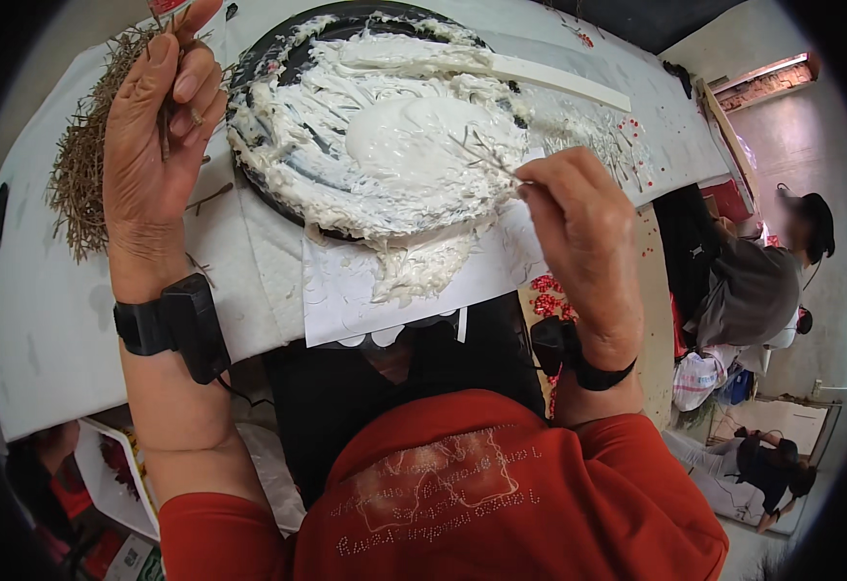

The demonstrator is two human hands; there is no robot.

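My left hand [164,126] is raised at the upper left, its fingers closed around a few thin brown twigs. Just behind it lies a heap of dry brown twigs [79,174]. Between thumb and fingertips, my right hand [588,218] pinches a thin forked twig [481,150]. The branching end of that twig is over the thick white paste [404,131], and I cannot tell if it touches. The paste is spread across a round black tray [292,68] and spills over its near edge. A flat white stick [569,82] rests across the tray's far right rim.
White paper [331,295] lies under the tray's near edge. Pale coated twigs [627,145] and red beads lie at the right of the table [46,339]. More red beads [547,298] are beside my lap. Two people [757,281] are at the right; a white bin [113,470] stands lower left.
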